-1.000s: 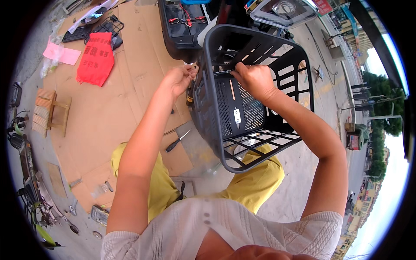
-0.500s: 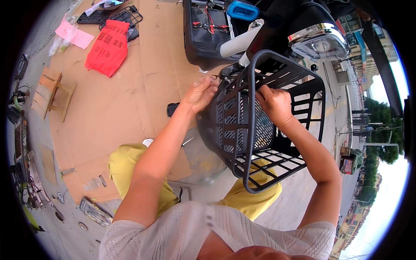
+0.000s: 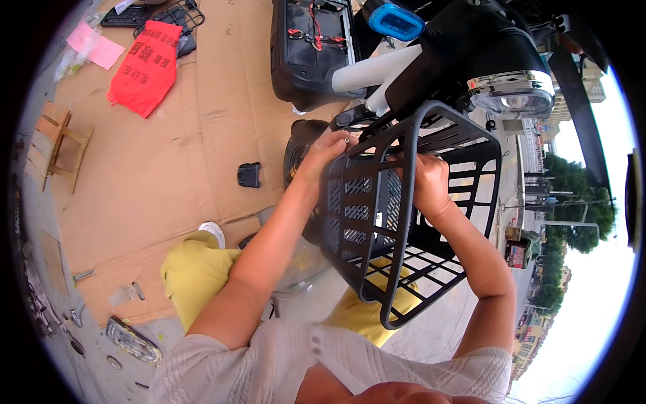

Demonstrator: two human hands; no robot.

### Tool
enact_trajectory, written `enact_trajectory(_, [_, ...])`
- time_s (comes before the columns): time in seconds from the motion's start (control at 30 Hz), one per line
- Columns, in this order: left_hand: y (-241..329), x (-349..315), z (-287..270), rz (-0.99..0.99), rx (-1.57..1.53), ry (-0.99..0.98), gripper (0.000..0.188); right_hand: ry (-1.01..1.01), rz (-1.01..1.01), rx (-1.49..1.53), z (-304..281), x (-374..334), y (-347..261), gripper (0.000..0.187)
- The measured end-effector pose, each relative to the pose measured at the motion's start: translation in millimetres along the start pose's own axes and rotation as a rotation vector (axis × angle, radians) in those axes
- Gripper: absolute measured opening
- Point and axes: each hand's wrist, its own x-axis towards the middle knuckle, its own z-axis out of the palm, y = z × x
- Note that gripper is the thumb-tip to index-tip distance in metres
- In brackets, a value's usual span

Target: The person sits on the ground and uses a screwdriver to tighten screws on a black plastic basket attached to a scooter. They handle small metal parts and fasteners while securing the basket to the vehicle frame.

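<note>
A black plastic slatted basket (image 3: 407,222) hangs tilted at the front of a vehicle, below its chrome-rimmed headlight (image 3: 515,97). My left hand (image 3: 328,153) is at the basket's outer back side, thumb and finger pinched on a small shiny metal piece (image 3: 346,140), perhaps a nut. Inside the basket, my right hand (image 3: 431,180) reaches to the back wall with its fingers curled. The basket's rim hides those fingertips, so what they hold cannot be made out. A dark wheel (image 3: 299,145) shows behind my left hand.
Flattened cardboard (image 3: 208,121) covers the ground at left. On it lie a red cloth bag (image 3: 145,71), a small wooden stool (image 3: 57,145) and a black plastic part (image 3: 249,175). The vehicle's black body, with red wires (image 3: 315,30), stands beyond. A clear lamp part (image 3: 132,341) lies lower left.
The basket has tipped and shifted a little downward. My left hand has moved right, closer against the basket's back; my right hand stays inside, slightly lower. The view has also shifted.
</note>
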Motion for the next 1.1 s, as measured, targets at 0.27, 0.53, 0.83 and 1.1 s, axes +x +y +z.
enact_trajectory(0.27, [7, -9, 7, 0.188, 0.073, -0.038, 0.023, -0.042, 0.068, 0.051, 14, -11, 8, 0.015])
enact_trajectory(0.53, [13, -5, 12, 0.136, 0.087, -0.053, 0.022, 0.011, 0.039, -0.049, 11, -7, 2, 0.016])
enact_trajectory(0.83, [36, 3, 35, -0.17, -0.004, -0.002, 0.03, -0.058, 0.034, -0.002, 3, 1, -1, 0.016])
enact_trajectory(1.1, [60, 8, 81, 0.095, 0.718, -0.11, 0.017, -0.007, -0.005, 0.004, 7, -10, 6, 0.013])
